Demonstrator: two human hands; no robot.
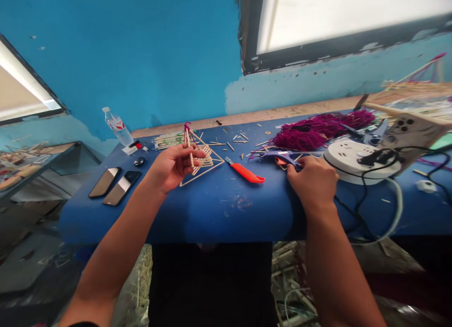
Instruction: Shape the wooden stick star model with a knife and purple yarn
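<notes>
My left hand (pixel 173 166) holds a thin wooden stick upright, pinched between its fingers, against a pyramid-shaped frame of sticks (pixel 203 161) that stands on the blue table (pixel 219 209). A tuft of purple yarn tops the frame. My right hand (pixel 312 178) rests on the table and grips a blue glue gun (pixel 282 156) with an orange trigger, its nozzle pointing left. An orange utility knife (pixel 246 172) lies between the two hands.
Two dark phones (pixel 115 184) lie at the left. A water bottle (pixel 118 125) stands by the blue wall. A heap of purple yarn (pixel 318 126), a round white power strip (pixel 356 158) with cables and a propped phone (pixel 411 131) sit at the right. Stick offcuts litter the table.
</notes>
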